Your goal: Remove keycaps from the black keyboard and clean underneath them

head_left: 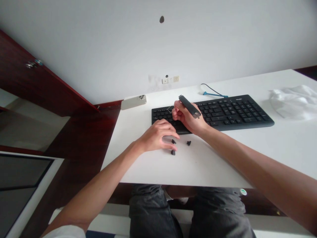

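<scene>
A black keyboard (230,114) lies across the white table, with its left part partly hidden by my hands. My right hand (190,119) is closed around a black-handled keycap puller (189,106). Its thin wire end (169,109) reaches over the keys at the keyboard's left side. My left hand (158,136) rests at the keyboard's front edge, thumb and fingers apart with nothing seen between them. Close to its fingertips are a black keycap (173,141) and another keycap (173,152). A third keycap (188,143) lies a little to the right.
A phone (133,102) lies at the table's back left corner. Behind the keyboard is its cable with a blue tie (215,95). Crumpled clear plastic (294,100) sits at the right. The wall with sockets (170,79) stands behind the table.
</scene>
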Motion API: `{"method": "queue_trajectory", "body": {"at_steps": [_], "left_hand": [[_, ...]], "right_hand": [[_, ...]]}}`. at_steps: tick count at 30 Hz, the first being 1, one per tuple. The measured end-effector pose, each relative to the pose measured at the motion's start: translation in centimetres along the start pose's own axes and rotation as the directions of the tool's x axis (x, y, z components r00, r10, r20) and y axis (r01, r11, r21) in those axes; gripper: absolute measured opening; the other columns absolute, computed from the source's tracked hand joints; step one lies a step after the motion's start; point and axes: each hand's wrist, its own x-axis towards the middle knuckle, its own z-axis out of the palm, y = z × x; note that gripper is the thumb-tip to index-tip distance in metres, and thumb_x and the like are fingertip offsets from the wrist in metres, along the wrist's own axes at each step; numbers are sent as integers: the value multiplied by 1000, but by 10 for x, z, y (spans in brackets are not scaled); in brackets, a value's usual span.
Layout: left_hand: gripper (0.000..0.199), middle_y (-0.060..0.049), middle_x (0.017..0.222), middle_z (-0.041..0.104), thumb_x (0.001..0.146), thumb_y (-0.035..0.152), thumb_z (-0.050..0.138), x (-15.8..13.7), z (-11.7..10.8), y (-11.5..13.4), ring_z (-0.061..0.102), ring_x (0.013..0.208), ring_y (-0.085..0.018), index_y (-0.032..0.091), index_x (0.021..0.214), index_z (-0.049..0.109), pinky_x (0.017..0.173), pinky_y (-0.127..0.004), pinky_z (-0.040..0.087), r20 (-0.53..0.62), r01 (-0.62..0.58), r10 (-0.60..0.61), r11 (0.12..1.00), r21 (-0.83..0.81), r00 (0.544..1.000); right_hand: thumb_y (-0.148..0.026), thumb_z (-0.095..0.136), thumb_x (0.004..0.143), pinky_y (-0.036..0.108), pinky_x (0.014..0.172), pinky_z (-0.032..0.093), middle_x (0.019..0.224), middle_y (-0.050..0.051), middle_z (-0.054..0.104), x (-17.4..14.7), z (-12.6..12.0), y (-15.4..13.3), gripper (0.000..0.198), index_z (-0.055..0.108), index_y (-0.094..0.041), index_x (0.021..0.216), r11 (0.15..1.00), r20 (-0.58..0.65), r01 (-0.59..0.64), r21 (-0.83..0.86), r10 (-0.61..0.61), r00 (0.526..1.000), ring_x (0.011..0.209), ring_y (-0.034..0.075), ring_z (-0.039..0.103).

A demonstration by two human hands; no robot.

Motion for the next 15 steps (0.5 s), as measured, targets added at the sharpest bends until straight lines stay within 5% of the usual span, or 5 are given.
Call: {"method": "queue_trajectory", "body": {"at_steps": [2,5,7,15], "left_hand": [[39,-5,98,78,78,55,90,-1,-7,-3,67,96,-21,21,95,79,95,-37,51,-124,34,-44,996,-86,991],[37,-2,86,72,88,54,83,-4,-13,-9,63,79,-15,19,95,73,77,-30,50,-318,215,-266,958,-187,910],[39,0,80,68,91,56,79,-6,-14,-12,58,72,-14,19,103,72,69,-27,47,-329,316,-375,923,-219,867],[37,-2,85,72,107,50,57,-2,-10,-4,57,73,-13,19,92,70,69,-26,44,-284,348,-383,922,-167,879]], "right_hand": [[-57,90,81,27,60,52,71,1,66,-1,1,-1,45,65,-20,77,1000,24,-13,-18,13,1000,62,12,59],[-61,90,79,28,62,55,72,2,68,-4,4,-1,47,67,-20,78,997,58,-15,-69,19,998,62,13,61],[-62,91,77,29,63,56,72,2,69,-7,6,-2,49,68,-19,78,993,73,-25,-117,34,997,63,14,62],[-61,84,86,30,60,52,68,2,64,-13,15,-12,48,64,-20,73,928,156,46,-370,13,988,62,14,60]]}}
